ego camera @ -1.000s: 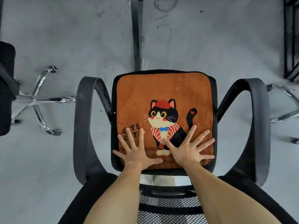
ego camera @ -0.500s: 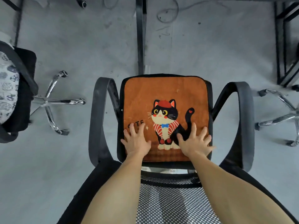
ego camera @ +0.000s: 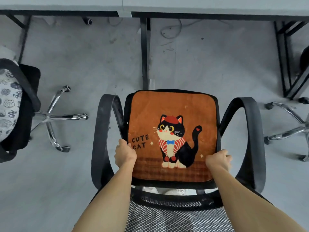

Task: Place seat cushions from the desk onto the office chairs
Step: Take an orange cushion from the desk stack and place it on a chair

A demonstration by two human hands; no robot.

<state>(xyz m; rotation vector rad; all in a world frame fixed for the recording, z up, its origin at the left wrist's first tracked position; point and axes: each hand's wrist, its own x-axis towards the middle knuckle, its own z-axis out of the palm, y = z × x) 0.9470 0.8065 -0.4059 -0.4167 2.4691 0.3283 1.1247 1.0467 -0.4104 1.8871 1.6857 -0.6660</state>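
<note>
Orange cat cushion (ego camera: 172, 111) lies flat on the seat of the black office chair (ego camera: 102, 131), between the armrests, print up. I see the left hand (ego camera: 125, 154) curled round the cushion's left edge beside the "CUTE CAT" lettering, and the right hand (ego camera: 218, 159) curled round the right edge, level with it. Both sets of fingertips are tucked out of sight. A grey patterned cushion (ego camera: 8, 104) is on a second chair (ego camera: 28, 91) at far left. The desk (ego camera: 200, 4) edge runs along the top.

patterned cushion (ego camera: 9, 104) cropped, desk (ego camera: 200, 4) cut off
</note>
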